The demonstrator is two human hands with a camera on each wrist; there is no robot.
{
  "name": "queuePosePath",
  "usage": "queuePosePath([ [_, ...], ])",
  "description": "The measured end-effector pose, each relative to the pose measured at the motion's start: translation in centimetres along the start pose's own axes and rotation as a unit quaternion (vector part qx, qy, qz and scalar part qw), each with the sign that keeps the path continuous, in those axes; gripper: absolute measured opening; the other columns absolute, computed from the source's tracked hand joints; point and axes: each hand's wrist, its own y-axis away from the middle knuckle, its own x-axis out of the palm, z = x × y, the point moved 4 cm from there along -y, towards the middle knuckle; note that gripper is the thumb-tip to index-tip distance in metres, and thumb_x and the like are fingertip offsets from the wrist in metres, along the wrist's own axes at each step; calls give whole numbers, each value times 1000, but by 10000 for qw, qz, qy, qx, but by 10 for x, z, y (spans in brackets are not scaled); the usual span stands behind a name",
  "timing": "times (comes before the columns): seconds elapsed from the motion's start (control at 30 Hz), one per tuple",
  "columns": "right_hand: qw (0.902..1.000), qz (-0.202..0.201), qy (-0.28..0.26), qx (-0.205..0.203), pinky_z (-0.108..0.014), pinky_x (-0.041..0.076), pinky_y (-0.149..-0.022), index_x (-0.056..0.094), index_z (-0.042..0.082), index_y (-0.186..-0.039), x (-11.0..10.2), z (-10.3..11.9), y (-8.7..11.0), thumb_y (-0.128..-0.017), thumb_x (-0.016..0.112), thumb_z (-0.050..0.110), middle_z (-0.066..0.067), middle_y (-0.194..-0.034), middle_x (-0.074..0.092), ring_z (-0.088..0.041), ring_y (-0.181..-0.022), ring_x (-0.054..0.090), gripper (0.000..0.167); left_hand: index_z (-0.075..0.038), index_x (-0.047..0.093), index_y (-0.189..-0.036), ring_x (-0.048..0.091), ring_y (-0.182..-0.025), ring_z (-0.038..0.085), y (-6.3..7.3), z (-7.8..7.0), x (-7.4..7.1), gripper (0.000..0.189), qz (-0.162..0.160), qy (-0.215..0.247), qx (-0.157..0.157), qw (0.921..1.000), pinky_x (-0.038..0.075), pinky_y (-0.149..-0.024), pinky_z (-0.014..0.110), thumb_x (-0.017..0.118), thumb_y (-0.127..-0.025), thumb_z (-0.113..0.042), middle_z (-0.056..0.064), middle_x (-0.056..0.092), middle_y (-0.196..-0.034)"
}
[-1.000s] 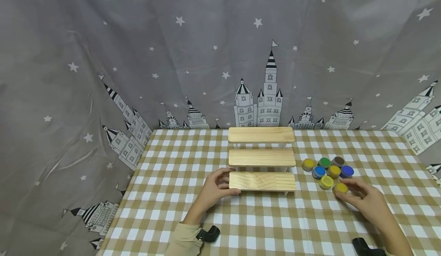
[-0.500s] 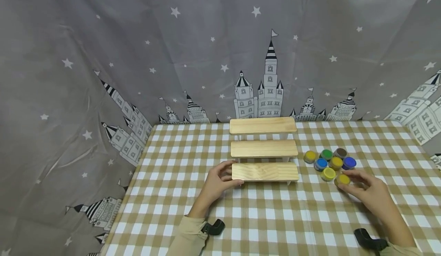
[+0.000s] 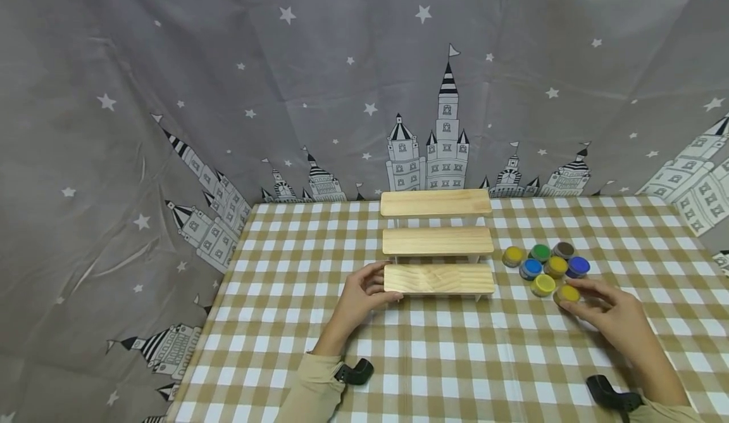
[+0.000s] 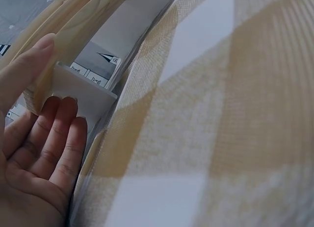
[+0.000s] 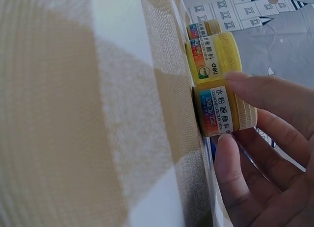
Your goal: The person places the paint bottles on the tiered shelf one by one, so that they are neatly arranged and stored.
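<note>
A three-tier wooden display stand with white supports stands at the table's middle. At the left end of its lowest board, my left hand grips the wood; in the left wrist view the thumb lies on the board and the curled fingers are by the white support. To the right, my right hand pinches a dark-yellow gouache paint jar, thumb on one side and fingers on the other. The jar stands on the cloth beside a brighter yellow paint jar.
Several other paint jars cluster behind the held one: blue, green, brown, purple-blue and more yellow ones. A checked tablecloth covers the table. Behind it hangs a grey castle-print curtain.
The head view has tilted slightly, so the stand, jars and hands sit higher in the picture. Both hands keep their places on the stand and the paint jar.
</note>
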Motion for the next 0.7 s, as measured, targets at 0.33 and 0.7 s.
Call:
queuePosePath([
  [0.33, 9995, -36, -311, 36, -5, 52, -69, 70, 1, -125, -1, -3, -3, -87, 85, 16, 45, -110, 54, 21, -91, 56, 44, 0, 56, -144, 69, -91, 9, -3, 5, -2, 74, -106, 249, -17, 9996, 63, -83, 20, 87, -77, 6, 16, 68, -114],
  [0.7, 9994, 31, -141, 327, -3, 49, -71, 68, -1, -127, 0, -8, 1, -88, 85, 25, 46, -108, 50, 23, -91, 53, 50, 1, 54, -145, 69, -91, 9, -2, 5, -1, 75, 28, 310, -35, 9995, 63, -85, 21, 87, -78, 5, 16, 69, -114],
])
